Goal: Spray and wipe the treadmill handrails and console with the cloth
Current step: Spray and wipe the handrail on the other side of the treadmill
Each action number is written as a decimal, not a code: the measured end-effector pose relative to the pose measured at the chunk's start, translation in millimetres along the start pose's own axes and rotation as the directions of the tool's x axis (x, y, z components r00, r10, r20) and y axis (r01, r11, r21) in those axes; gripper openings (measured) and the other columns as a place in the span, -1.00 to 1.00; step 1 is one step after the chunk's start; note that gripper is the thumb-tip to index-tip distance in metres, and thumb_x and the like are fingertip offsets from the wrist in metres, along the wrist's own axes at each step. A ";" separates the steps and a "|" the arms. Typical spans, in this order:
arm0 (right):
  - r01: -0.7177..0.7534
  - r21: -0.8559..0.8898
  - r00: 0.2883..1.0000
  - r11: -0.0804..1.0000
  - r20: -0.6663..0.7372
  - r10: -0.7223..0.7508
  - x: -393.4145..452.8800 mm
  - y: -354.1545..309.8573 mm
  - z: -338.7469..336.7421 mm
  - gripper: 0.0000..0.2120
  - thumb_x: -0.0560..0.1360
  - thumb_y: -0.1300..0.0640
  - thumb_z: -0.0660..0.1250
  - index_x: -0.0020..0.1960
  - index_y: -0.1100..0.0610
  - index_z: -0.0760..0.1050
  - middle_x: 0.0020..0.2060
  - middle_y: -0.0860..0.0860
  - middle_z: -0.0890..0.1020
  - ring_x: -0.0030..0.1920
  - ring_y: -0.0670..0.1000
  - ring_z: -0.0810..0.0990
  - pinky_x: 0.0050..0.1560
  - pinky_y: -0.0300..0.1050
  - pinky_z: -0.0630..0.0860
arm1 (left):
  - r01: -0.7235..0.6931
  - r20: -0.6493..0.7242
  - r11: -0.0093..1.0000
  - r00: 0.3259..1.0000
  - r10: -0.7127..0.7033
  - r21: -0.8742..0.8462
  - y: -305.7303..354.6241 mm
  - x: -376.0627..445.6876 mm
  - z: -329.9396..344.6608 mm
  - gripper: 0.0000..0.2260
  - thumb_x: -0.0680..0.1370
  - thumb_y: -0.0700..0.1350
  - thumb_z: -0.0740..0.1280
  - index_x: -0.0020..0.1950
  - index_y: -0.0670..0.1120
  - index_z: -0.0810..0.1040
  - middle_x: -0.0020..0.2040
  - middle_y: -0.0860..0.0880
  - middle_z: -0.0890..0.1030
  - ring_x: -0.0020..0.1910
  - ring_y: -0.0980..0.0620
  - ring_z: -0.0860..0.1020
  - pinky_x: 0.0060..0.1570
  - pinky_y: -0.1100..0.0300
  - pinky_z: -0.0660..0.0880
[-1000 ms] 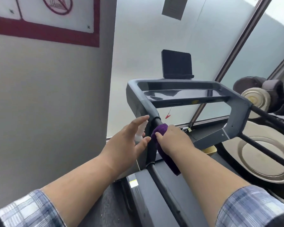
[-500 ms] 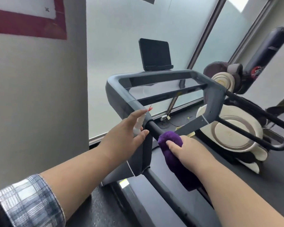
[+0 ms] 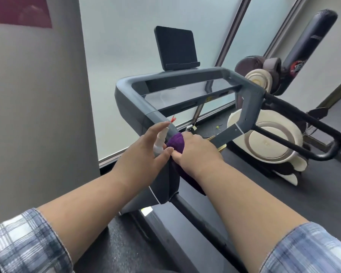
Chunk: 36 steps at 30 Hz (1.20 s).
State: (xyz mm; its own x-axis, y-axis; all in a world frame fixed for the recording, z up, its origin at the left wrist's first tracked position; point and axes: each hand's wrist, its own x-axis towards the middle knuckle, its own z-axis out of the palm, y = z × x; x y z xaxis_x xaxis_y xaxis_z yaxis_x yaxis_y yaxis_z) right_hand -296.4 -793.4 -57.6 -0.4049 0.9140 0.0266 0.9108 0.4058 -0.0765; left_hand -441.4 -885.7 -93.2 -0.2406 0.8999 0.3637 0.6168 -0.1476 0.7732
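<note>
My right hand [image 3: 197,150] grips a purple cloth [image 3: 175,143] wrapped round the treadmill's left handrail [image 3: 146,107], just below where the grey frame meets the black grip. My left hand [image 3: 142,154] holds a small white spray bottle [image 3: 160,140] right beside the cloth, index finger stretched over its nozzle and thumb touching the cloth's edge. The cloth's tail hangs down under my right wrist. The grey console frame [image 3: 185,75] runs across ahead, with a dark screen [image 3: 175,48] standing on top. The right handrail [image 3: 295,115] is black and untouched.
A grey wall pillar [image 3: 37,115] stands close on the left. Frosted glass windows [image 3: 126,36] lie behind the treadmill. To the right sit a cream and brown exercise machine [image 3: 272,142] and a dark punching bag [image 3: 311,40]. The black treadmill belt [image 3: 283,194] runs below.
My right hand slid the cloth back up the left handrail, close against my left hand with the bottle. The camera view shifted slightly.
</note>
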 end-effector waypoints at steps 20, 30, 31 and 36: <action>-0.045 -0.029 0.998 0.999 -0.043 0.044 11.0 -15.4 2.4 -0.37 0.46 -0.41 0.22 0.27 0.07 0.39 0.17 0.09 0.53 0.20 0.21 0.53 0.08 0.12 0.53 | -0.029 0.038 0.999 0.999 0.031 -0.033 -19.5 -18.7 -8.8 -0.55 0.49 0.26 0.25 0.33 0.55 0.20 0.01 0.22 0.58 -0.18 0.15 0.55 -0.10 0.07 0.53; -0.072 0.044 0.997 0.996 -0.026 0.073 -48.0 42.3 -2.1 -0.44 0.46 -0.38 0.23 0.34 -0.11 0.36 0.18 0.01 0.57 0.15 0.17 0.58 0.09 0.08 0.55 | -0.059 0.078 0.998 0.995 0.061 -0.031 -4.9 -16.5 12.3 -0.51 0.55 0.18 0.32 0.32 0.60 0.16 -0.03 0.23 0.57 -0.17 0.20 0.56 -0.19 0.07 0.57; -0.077 0.048 0.997 0.996 -0.026 0.078 -55.2 47.9 -1.6 -0.44 0.46 -0.39 0.23 0.33 -0.11 0.37 0.17 0.00 0.58 0.14 0.15 0.58 0.08 0.07 0.55 | -0.058 0.089 0.998 0.994 0.061 -0.032 -4.2 -17.0 15.3 -0.51 0.55 0.17 0.32 0.31 0.60 0.16 -0.02 0.22 0.58 -0.18 0.21 0.57 -0.20 0.08 0.56; -0.111 -0.017 0.992 0.994 -0.056 0.110 -56.6 43.7 1.3 -0.47 0.46 -0.41 0.25 0.19 -0.01 0.42 0.07 0.02 0.59 0.06 0.15 0.59 -0.06 0.02 0.52 | -0.070 0.110 0.997 0.991 0.072 -0.024 -6.4 -23.3 20.0 -0.51 0.53 0.22 0.29 0.32 0.61 0.14 -0.02 0.27 0.57 -0.12 0.26 0.57 -0.15 0.17 0.50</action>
State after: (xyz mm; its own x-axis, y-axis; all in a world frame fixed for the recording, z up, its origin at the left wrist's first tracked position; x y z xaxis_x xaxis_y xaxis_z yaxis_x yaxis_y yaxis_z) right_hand -233.8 -827.4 -63.8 -0.2971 0.9520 0.0735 0.9514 0.3016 -0.0616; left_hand -424.8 -897.6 -117.0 -0.1111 0.9266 0.3592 0.6137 -0.2203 0.7581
